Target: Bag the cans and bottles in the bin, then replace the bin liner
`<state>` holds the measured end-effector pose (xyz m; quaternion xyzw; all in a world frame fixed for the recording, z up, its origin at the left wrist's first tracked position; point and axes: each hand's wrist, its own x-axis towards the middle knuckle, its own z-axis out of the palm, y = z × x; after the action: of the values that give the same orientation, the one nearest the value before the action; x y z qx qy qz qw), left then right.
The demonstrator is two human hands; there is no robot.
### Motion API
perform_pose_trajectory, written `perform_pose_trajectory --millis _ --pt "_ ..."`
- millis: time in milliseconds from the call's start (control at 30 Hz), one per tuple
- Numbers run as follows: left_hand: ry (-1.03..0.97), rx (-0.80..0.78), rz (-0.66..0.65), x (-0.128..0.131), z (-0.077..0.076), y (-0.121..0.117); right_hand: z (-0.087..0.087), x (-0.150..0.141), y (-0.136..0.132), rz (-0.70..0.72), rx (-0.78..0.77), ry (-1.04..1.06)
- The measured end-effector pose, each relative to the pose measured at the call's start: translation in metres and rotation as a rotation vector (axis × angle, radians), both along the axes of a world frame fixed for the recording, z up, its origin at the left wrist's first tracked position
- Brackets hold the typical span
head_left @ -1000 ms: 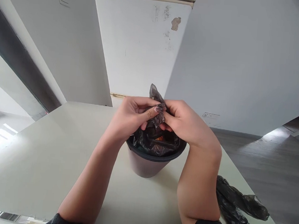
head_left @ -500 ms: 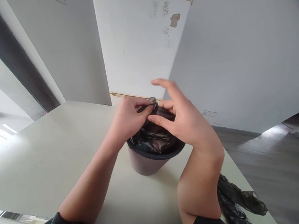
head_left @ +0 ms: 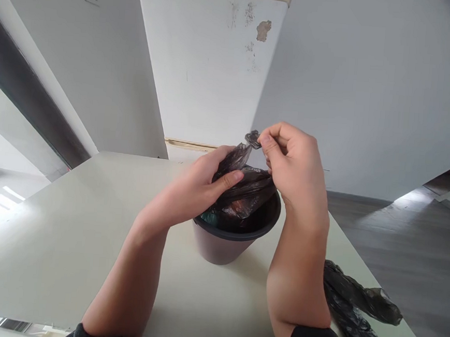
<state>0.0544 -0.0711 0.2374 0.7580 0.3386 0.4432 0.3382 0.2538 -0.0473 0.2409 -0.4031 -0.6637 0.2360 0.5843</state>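
Observation:
A black plastic garbage bag sits gathered inside a round bin with a dark rim. My right hand pinches the bunched top of the bag between thumb and fingers, above the bin's right side. Around the bag's neck, on the left, my left hand is curled with its thumb lying over the plastic. Something orange-brown and a bit of green show dimly through or beside the film; I cannot make out what they are.
The bin stands on a pale table. Another crumpled black bag lies along the table's right edge. Behind the table rises a white refrigerator with a peeled patch. A wooden floor extends to the right.
My right hand opened away from the bag's gathered top, then closed on it farther right. My left hand moved from a pinch at the top to a hold round the neck.

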Motion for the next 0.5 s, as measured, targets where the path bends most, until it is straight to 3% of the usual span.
perform_pose_trajectory --millis 167,333,500 --pt "-0.168 0.065 0.133 0.004 -0.004 0.005 -0.004 -0.001 0.003 0.057 -0.088 -0.006" --pt "-0.455 -0.087 0.136 0.005 -0.01 0.014 -0.001 -0.011 -0.004 0.153 -0.148 0.022" --pt "-0.583 -0.131 0.119 0.004 -0.012 0.016 -0.001 -0.011 -0.003 0.11 -0.134 0.034"
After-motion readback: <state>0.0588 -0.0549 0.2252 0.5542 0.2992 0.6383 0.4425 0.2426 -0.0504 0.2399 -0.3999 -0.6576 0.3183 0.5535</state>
